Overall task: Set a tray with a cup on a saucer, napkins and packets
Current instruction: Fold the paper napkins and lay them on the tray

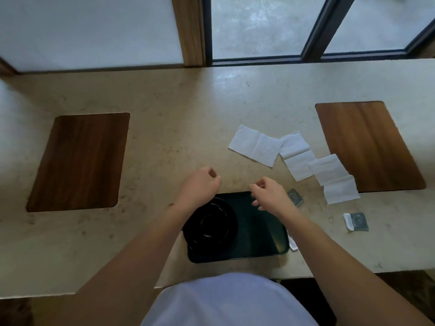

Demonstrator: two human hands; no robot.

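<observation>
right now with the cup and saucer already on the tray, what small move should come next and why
Probably reach the right hand, which hovers empty over the black rectangular tray, toward the nearest white paper napkin. The black cup on its saucer already fills the tray's left side, its right half is bare, and all three napkins and the small dark packets lie on the beige stone counter.

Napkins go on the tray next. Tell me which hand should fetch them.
Right. The napkins lie on the counter to the right of the tray, nearer the right hand. The left hand hovers over the cup side and would have to cross over.
</observation>
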